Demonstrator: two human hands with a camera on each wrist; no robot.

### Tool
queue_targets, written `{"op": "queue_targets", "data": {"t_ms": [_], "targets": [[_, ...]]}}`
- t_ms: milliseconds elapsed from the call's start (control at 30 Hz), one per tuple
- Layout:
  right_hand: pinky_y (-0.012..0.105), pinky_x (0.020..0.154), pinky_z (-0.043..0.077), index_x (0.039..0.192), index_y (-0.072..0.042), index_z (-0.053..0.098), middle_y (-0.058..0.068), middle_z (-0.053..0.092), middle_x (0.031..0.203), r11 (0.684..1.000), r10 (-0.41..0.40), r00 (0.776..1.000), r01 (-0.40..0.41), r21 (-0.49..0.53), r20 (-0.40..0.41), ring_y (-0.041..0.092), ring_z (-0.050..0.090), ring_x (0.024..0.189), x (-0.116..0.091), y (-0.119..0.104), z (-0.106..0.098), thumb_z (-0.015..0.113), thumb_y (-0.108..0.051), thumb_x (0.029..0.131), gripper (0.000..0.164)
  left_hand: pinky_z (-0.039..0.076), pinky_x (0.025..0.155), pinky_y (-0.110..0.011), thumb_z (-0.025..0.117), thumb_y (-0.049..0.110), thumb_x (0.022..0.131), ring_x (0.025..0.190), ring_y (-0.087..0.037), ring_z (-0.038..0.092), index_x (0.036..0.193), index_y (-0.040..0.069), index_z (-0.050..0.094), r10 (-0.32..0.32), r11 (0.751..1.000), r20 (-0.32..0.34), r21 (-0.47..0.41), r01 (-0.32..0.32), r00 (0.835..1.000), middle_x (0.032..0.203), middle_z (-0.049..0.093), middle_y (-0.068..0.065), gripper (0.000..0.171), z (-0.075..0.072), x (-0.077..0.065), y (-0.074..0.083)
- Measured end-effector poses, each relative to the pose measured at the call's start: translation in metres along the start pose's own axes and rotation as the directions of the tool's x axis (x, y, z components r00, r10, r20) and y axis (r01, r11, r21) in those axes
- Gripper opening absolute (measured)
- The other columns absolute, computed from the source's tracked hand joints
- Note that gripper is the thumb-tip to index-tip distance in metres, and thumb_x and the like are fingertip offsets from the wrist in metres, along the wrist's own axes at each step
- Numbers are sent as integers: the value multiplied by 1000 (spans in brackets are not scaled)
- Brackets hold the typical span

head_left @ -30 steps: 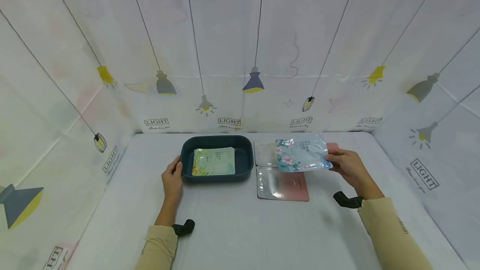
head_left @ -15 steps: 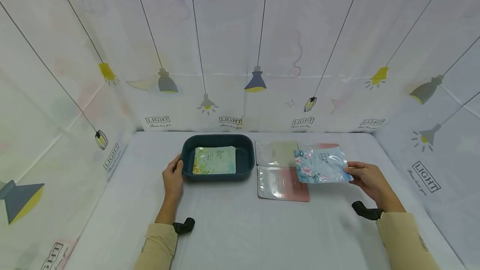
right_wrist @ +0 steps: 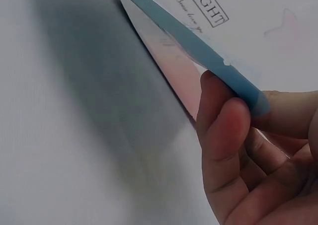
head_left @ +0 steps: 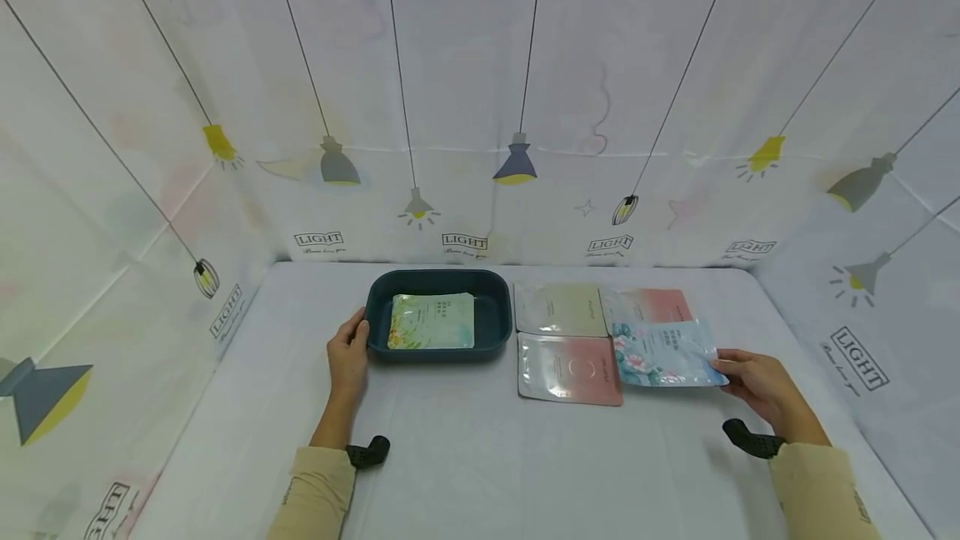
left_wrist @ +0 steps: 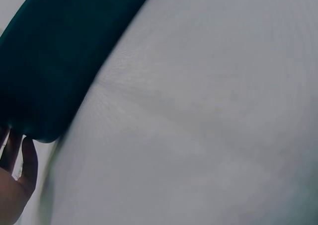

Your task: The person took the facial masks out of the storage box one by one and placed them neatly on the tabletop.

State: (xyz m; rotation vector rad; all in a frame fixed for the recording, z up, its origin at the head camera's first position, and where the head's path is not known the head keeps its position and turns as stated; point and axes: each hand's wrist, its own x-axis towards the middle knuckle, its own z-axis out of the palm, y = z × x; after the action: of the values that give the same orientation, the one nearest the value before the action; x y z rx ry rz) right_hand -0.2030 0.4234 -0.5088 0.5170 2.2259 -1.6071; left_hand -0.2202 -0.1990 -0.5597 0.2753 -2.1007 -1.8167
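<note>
My right hand (head_left: pixel 762 386) pinches the lower right corner of a blue floral sheet mask packet (head_left: pixel 663 354) between thumb and fingers. In the right wrist view this packet (right_wrist: pixel 194 41) is seen edge-on, tilted above the table with a shadow below it. Its upper edge overlaps a pink-and-silver packet (head_left: pixel 652 304) in the head view. My left hand (head_left: pixel 348 357) rests against the left end of a dark teal tray (head_left: pixel 495 332); in the left wrist view its fairly straight fingers (left_wrist: pixel 30 160) touch the tray's end. Inside the tray lies a green floral packet (head_left: pixel 432 322).
Right of the tray, a silver-and-beige packet (head_left: pixel 560 309) lies at the back, with another pink-and-silver packet (head_left: pixel 568 369) in front of it. A white cloth covers the table (head_left: pixel 540 473). Lamp-printed curtains (head_left: pixel 465 107) stand behind and at both sides.
My right hand has carried the blue packet right and toward me, lowering it and uncovering the beige packet and more of the back pink one. My left hand stays at the tray.
</note>
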Motion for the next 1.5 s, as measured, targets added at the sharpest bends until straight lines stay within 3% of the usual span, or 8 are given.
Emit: {"op": "queue_targets", "data": {"t_ms": [100, 167, 333, 500, 800, 1033, 1300, 1500], "targets": [[25, 75, 55, 147, 8, 29, -16, 61, 88, 1000, 10, 1000, -10, 6, 6, 5, 60, 81, 3, 6, -2, 61, -24, 97, 68, 38, 112, -40, 48, 25, 103, 137, -24, 45, 139, 3, 53, -2, 1000, -6, 2, 2, 1000, 143, 53, -14, 42, 0, 0, 1], [25, 75, 55, 146, 9, 30, -16, 61, 89, 1000, 9, 1000, -9, 10, 13, 5, 60, 81, 5, 10, -2, 61, -24, 96, 67, 37, 112, -43, 48, 24, 103, 137, -25, 45, 138, 3, 53, 1, 1000, -15, 2, -1, 1000, 143, 53, -15, 41, 0, 1, 2], [26, 74, 55, 144, 13, 31, -14, 61, 89, 999, -13, 1000, 13, -51, 8, 4, 61, 81, 8, 15, -1, 61, -23, 96, 67, 37, 112, -42, 48, 24, 103, 137, -25, 45, 138, 4, 53, 5, 1000, -14, 11, -5, 1000, 142, 54, -15, 41, 1, 4, 4], [25, 70, 55, 137, 16, 41, -14, 62, 87, 992, -21, 998, 13, -122, -58, 5, 60, 77, 12, 18, 1, 66, -27, 93, 66, 37, 112, -42, 48, 22, 103, 137, -24, 46, 138, 4, 54, 0, 1000, -27, 16, 0, 1000, 142, 55, -15, 40, 1, 4, 4], [27, 62, 56, 126, 16, 53, -7, 66, 77, 986, 1, 985, -30, -164, -172, 10, 62, 69, 12, 19, 7, 69, -21, 89, 55, 37, 112, -44, 48, 22, 103, 137, -27, 46, 137, 3, 54, -3, 1000, -31, 6, 3, 1000, 141, 55, -16, 40, 1, 1, 3], [27, 62, 54, 124, 13, 56, 0, 65, 81, 980, 29, 974, -73, -186, -225, 16, 58, 71, 8, 13, 9, 65, -21, 91, 48, 39, 111, -42, 48, 25, 102, 135, -31, 48, 135, 1, 55, 26, 999, -49, 19, -26, 998, 139, 56, -20, 41, 3, -1, 1], [23, 65, 55, 128, 12, 53, -5, 65, 81, 984, -12, 985, -19, -178, -173, 11, 59, 73, 10, -5, 21, 65, -31, 92, 57, 37, 112, -41, 49, 21, 103, 137, -23, 46, 138, 4, 54, -42, 999, -5, 3, 42, 999, 142, 54, -14, 39, 1, -1, 6], [23, 68, 55, 131, 10, 51, -2, 66, 88, 982, -48, 992, 27, -187, -112, 14, 60, 78, 13, -28, 41, 63, -30, 94, 56, 35, 113, -45, 45, 13, 103, 138, -30, 43, 139, -2, 50, -67, 998, 20, 5, 67, 998, 144, 51, -20, 39, 0, -8, 29]]}}
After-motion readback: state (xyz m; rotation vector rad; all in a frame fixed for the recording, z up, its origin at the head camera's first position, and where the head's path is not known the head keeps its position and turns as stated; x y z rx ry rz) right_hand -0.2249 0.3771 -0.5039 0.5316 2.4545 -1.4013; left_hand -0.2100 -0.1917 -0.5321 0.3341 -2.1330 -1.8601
